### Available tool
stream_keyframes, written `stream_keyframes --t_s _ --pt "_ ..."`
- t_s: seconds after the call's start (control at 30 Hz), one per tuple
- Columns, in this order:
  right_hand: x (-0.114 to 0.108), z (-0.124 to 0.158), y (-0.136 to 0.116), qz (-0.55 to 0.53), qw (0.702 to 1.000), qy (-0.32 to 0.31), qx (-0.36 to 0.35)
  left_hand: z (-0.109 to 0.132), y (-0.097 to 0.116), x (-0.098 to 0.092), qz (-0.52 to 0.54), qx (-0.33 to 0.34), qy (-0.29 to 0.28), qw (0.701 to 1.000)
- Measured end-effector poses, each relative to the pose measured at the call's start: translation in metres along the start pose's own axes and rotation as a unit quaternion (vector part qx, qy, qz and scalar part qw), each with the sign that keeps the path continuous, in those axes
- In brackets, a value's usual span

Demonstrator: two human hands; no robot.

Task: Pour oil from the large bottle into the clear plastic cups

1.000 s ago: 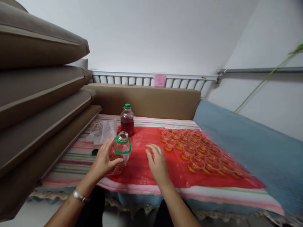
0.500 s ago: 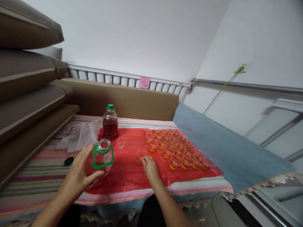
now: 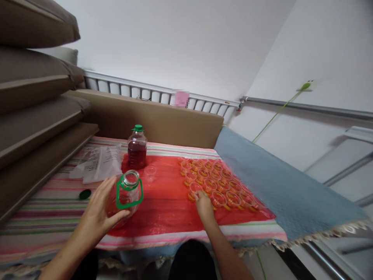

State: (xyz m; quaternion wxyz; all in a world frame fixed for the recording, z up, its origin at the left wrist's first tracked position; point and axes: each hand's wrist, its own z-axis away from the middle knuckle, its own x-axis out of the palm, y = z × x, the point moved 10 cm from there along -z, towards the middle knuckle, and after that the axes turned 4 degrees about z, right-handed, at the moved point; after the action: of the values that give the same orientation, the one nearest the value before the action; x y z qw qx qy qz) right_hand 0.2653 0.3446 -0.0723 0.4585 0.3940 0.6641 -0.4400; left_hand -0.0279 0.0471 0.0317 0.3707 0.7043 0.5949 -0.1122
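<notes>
Pinching one cup (image 3: 194,190) beside grouped cups (image 3: 217,180), your right hand (image 3: 205,207) leaves a lone cup (image 3: 150,172) beyond your left hand (image 3: 100,210), curved wide around a jug (image 3: 130,195).

My left hand (image 3: 100,206) curves in a wide grip, thumb (image 3: 118,217) spread from the fingers (image 3: 103,189); my right hand (image 3: 204,206) pinches at the fingertips (image 3: 198,195), its forearm (image 3: 225,247) slanting inward.

The near jug (image 3: 128,196) stands before the far jug (image 3: 137,152), left of the cups (image 3: 210,186), seemingly all on one sheet (image 3: 166,212).
</notes>
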Motion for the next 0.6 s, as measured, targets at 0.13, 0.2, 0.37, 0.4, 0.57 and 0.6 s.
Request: stream_keyframes --t_s 0.13,0.2,0.37,0.4,0.57,0.6 --pt "-0.016 0.008 -0.012 0.015 1.000 0.019 -0.012 0.000 0.002 -0.002 0.014 -0.015 0.000 1.000" --pt "-0.029 0.013 -0.033 -0.029 0.996 0.054 -0.064 0.000 0.001 -0.003 0.026 -0.030 -0.003 0.999" --pt "-0.072 0.051 -0.123 -0.262 0.935 0.084 -0.224 0.000 -0.002 -0.005 0.054 -0.071 -0.007 0.996" --pt "-0.088 0.067 -0.144 -0.291 0.915 0.102 -0.260 -0.001 -0.002 -0.005 0.058 -0.075 -0.007 0.995" --pt "-0.165 0.152 -0.234 -0.334 0.813 0.185 -0.439 -0.002 0.001 -0.001 0.084 -0.080 -0.019 0.993" --pt "-0.172 0.160 -0.244 -0.339 0.799 0.184 -0.461 -0.002 0.001 0.000 0.087 -0.080 -0.018 0.993"
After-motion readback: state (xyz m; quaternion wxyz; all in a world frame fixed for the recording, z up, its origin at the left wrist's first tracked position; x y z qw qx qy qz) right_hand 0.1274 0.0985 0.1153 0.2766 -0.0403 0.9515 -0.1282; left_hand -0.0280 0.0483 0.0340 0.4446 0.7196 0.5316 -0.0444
